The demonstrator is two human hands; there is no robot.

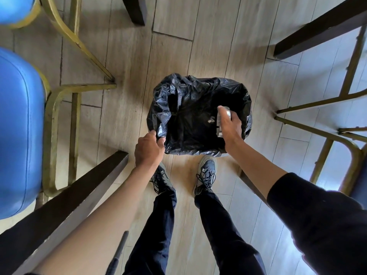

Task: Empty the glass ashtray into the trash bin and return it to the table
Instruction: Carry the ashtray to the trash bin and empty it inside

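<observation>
The trash bin [198, 84], lined with a black plastic bag, stands on the wooden floor right in front of my feet. My right hand [231, 128] holds the glass ashtray [223, 115] tipped on its side over the bin's right half. A small pale scrap [211, 121] shows against the dark bag just left of the ashtray. My left hand [148, 147] pinches the bag's near-left rim. Most of the ashtray is hidden behind my fingers.
Blue padded chairs with gold metal frames stand at the left [19, 132] and far right [355, 187]. Dark table legs [65, 207] slant across the lower left and the upper right [317, 30]. My shoes [206, 173] stand just behind the bin.
</observation>
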